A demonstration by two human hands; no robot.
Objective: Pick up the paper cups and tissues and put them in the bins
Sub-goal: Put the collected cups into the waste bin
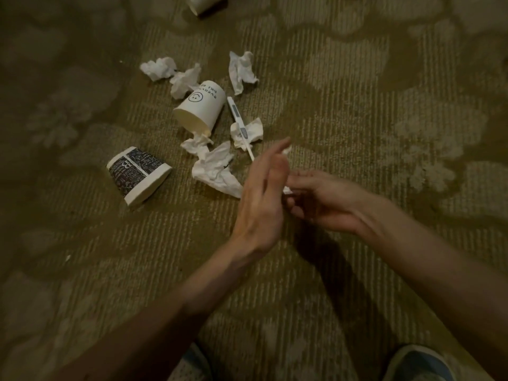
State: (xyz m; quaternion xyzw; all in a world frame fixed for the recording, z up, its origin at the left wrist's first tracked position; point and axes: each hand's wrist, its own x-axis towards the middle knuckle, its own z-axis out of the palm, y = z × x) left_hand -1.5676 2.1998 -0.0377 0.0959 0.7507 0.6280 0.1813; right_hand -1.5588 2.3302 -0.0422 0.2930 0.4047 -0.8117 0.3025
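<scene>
Floor: patterned olive carpet (357, 78), whole frame.
Cups: white cup (199, 107), dark printed cup (138, 176), on their sides, centre-left.
Litter: crumpled tissues (217, 169) strewn around both.
Left hand (259, 204): fingers straight, together.
Right hand (321, 202): fingers curled; grip unclear.

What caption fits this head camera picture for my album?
Cleanup time: left hand and right hand meet above a carpet strewn with crumpled tissues and tipped paper cups.

Olive patterned carpet (357, 105) with pale floral shapes, ribbed stripes, dim warm light
</scene>
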